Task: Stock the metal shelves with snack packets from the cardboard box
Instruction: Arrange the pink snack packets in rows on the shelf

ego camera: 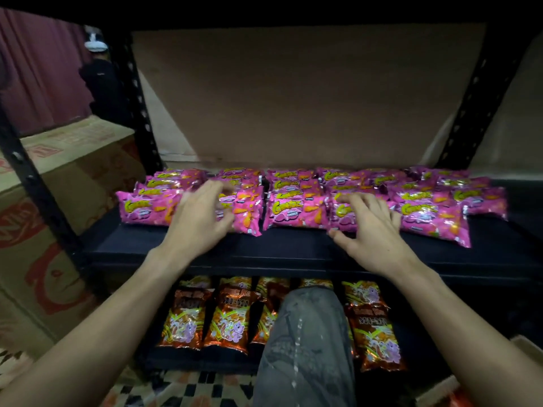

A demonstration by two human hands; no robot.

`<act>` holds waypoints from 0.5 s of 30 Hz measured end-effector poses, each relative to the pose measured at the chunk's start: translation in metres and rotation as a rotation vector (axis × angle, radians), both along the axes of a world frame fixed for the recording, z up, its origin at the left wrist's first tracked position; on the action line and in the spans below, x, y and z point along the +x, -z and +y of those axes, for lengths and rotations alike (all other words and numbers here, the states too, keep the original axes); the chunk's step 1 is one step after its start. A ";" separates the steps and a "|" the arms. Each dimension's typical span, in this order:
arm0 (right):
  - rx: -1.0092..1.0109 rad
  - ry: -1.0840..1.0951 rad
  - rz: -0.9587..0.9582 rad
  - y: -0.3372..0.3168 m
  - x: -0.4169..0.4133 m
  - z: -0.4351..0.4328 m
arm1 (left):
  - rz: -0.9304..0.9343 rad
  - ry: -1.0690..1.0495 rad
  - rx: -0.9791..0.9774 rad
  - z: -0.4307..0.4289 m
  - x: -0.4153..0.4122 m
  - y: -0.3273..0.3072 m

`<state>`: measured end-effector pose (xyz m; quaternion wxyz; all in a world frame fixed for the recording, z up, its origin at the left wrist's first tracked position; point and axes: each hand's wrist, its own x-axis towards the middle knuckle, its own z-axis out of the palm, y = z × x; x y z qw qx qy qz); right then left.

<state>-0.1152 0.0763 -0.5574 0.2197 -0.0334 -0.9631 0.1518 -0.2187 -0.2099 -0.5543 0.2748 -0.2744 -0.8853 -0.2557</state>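
Many pink packets (296, 211) in rows on middle shelf (293, 251). Right hand (376, 230) spread flat on one; left hand (197, 221) blurred, grasp unclear. Orange packets (229, 321) below, knee (308, 318) partly blocking. Cardboard box (88, 171) beyond left post (32, 180).

Glossy pink snack packets (296, 212) with yellow lettering lie flat in overlapping rows across the black metal shelf (293, 251), running from its left post to the right side; a near strip of the board is bare. On the lower shelf (205, 358), orange-red packets (229, 321) lie in rows, tops toward the far side. A brown cardboard box (58, 207) with red print stands just left of the shelves.
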 end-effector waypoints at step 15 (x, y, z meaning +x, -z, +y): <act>-0.195 0.428 -0.119 0.032 0.161 0.116 | -0.409 0.809 -0.198 0.243 0.099 0.045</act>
